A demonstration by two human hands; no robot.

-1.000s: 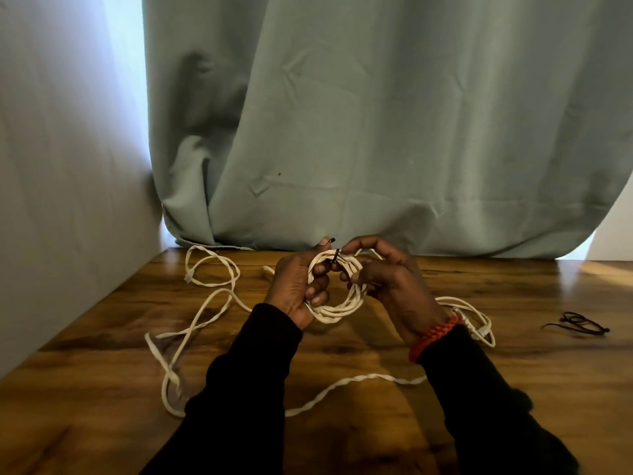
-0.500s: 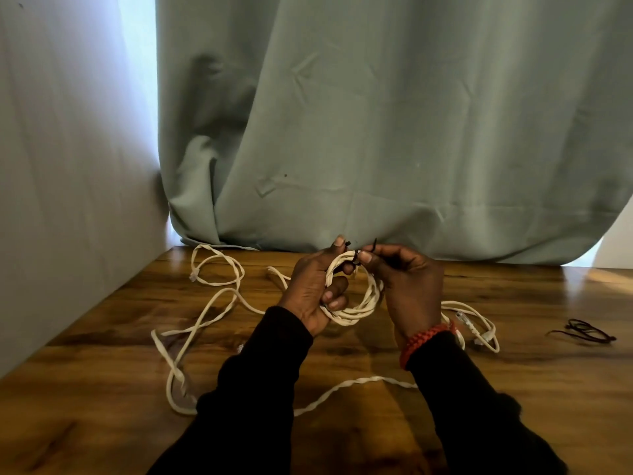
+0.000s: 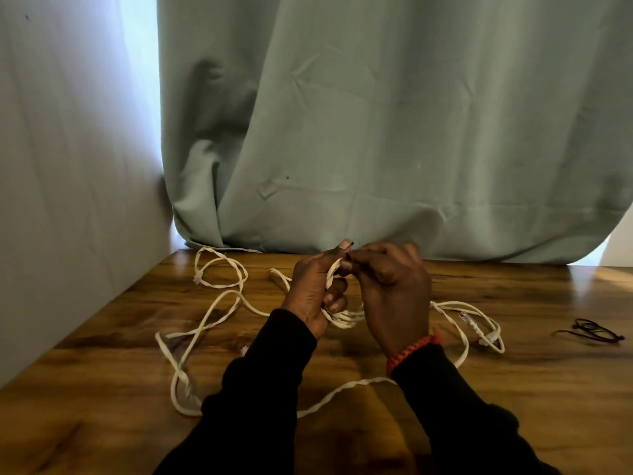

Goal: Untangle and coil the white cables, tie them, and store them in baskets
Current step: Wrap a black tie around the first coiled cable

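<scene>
Tying step: left hand (image 3: 313,293) grips the coil (image 3: 337,318); right hand (image 3: 390,289) pinches its tie. Next, cinch it tight.

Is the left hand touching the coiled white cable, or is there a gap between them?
Touching. In the head view the left hand has its fingers curled round the coiled white cable, whose strands pass under the fingertips and between thumb and palm.
</scene>
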